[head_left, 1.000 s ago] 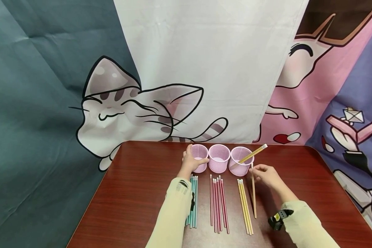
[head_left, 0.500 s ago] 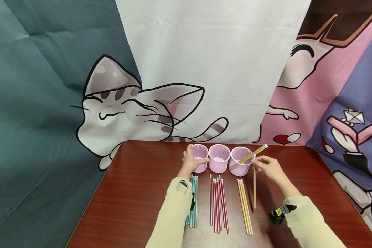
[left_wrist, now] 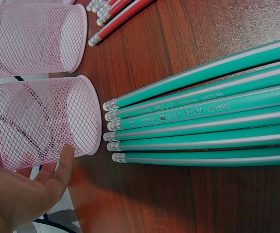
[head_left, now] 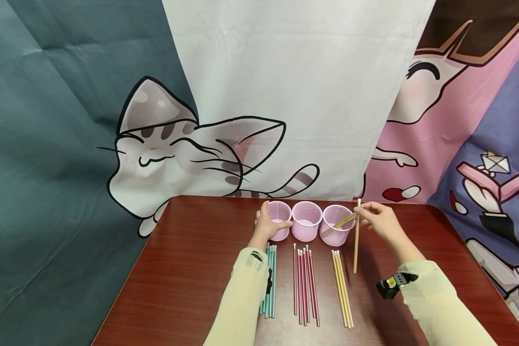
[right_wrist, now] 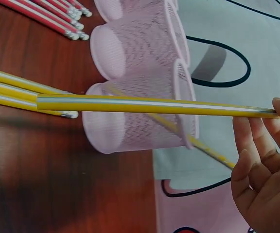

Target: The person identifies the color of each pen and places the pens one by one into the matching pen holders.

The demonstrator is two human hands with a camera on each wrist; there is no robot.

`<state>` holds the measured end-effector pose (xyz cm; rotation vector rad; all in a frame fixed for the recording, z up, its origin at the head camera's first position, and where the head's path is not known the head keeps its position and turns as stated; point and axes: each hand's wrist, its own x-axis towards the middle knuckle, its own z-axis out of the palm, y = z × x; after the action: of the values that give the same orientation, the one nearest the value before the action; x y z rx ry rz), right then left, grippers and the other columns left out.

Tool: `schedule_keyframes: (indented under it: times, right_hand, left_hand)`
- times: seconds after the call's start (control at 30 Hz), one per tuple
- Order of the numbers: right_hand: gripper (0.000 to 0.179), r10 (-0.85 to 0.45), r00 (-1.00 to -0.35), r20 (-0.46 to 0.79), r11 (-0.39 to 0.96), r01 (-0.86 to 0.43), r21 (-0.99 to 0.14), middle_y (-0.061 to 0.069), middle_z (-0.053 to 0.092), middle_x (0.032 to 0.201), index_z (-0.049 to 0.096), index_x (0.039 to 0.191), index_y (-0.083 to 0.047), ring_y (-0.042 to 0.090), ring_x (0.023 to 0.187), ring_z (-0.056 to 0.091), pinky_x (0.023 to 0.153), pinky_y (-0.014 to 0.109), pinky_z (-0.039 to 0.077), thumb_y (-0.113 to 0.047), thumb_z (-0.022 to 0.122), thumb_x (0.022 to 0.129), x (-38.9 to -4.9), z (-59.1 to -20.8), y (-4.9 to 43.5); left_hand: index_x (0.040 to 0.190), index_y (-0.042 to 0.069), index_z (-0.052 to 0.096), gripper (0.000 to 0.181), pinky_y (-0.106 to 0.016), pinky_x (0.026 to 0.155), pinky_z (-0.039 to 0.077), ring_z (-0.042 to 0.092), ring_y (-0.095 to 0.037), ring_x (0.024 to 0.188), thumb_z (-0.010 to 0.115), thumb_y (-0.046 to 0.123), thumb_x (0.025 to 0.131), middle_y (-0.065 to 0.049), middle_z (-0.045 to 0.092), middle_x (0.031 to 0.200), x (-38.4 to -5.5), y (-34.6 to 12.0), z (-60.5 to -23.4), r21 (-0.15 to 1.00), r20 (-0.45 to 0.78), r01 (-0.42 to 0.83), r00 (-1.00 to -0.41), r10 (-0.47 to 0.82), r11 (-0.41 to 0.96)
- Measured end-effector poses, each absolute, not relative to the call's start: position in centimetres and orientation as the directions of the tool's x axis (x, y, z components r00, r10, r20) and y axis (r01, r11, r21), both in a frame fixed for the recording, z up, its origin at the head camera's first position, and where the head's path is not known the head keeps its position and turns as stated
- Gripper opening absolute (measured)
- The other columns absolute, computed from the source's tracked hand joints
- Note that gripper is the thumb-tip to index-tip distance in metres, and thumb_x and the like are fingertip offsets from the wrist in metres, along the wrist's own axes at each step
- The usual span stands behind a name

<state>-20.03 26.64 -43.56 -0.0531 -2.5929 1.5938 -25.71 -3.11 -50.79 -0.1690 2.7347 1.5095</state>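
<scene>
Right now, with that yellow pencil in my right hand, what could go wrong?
Your right hand pinches the yellow pencil near its top, so the long free end might swing and bump the rightmost cup. That cup could also shift or tip, since your left hand holds the leftmost cup instead. And the leaning yellow pencils, sticking out of the rightmost cup toward your right hand, might get knocked.

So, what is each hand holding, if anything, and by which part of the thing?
The right hand pinches a yellow pencil near its eraser end; the left hand grips the leftmost pink cup around its side.
</scene>
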Motion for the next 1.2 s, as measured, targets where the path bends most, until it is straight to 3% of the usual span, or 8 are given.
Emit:
schedule_keyframes:
  times: [0.33,0.53,0.63,1.2]
  right_hand:
    - [0.031,0.121,-0.987,0.107,0.383,-0.053,-0.922,-0.013,0.063,0.068,0.058,0.099,0.002,0.005,0.061,0.061,0.052,0.022,0.048,-0.027,0.063,0.088,-21.3,-40.7,26.6]
    - [0.008,0.209,-0.969,0.134,0.256,-0.078,-0.964,-0.016,0.062,0.07,0.063,0.089,-0.015,0.002,0.059,0.059,0.05,0.017,0.047,-0.022,0.064,0.088,-22.1,-38.8,26.3]
    - [0.005,0.257,-0.952,0.166,0.249,-0.101,-0.963,-0.017,0.061,0.069,0.061,0.086,-0.02,0.001,0.06,0.06,0.048,0.016,0.046,-0.023,0.065,0.087,-22.4,-38.3,26.1]
    - [0.006,0.317,-0.932,0.178,0.186,-0.123,-0.975,-0.016,0.063,0.069,0.058,0.085,-0.013,-0.003,0.057,0.061,0.049,0.017,0.049,-0.012,0.064,0.087,-22.7,-40.3,25.8]
  left_hand:
    - [0.142,0.02,0.028,0.106,-0.048,0.094,0.038,0.04,-0.038,0.117,0.088,0.036,0.056,-0.018,0.038,0.131,-25.6,-3.1,-50.9,0.842,-0.07,-0.106,-0.994,-0.089,0.528]
    - [0.143,0.019,0.028,0.107,-0.048,0.094,0.037,0.039,-0.038,0.117,0.088,0.037,0.056,-0.018,0.038,0.13,-25.9,-3.1,-51.2,0.844,-0.077,-0.113,-0.993,-0.09,0.524]
    - [0.142,0.019,0.029,0.105,-0.048,0.094,0.038,0.04,-0.038,0.116,0.088,0.036,0.056,-0.018,0.039,0.129,-25.8,-3.1,-51.2,0.849,-0.065,-0.104,-0.994,-0.092,0.518]
    - [0.142,0.019,0.029,0.106,-0.048,0.093,0.039,0.04,-0.038,0.116,0.088,0.035,0.056,-0.018,0.038,0.129,-25.8,-3.1,-51.0,0.848,-0.071,-0.108,-0.993,-0.091,0.518]
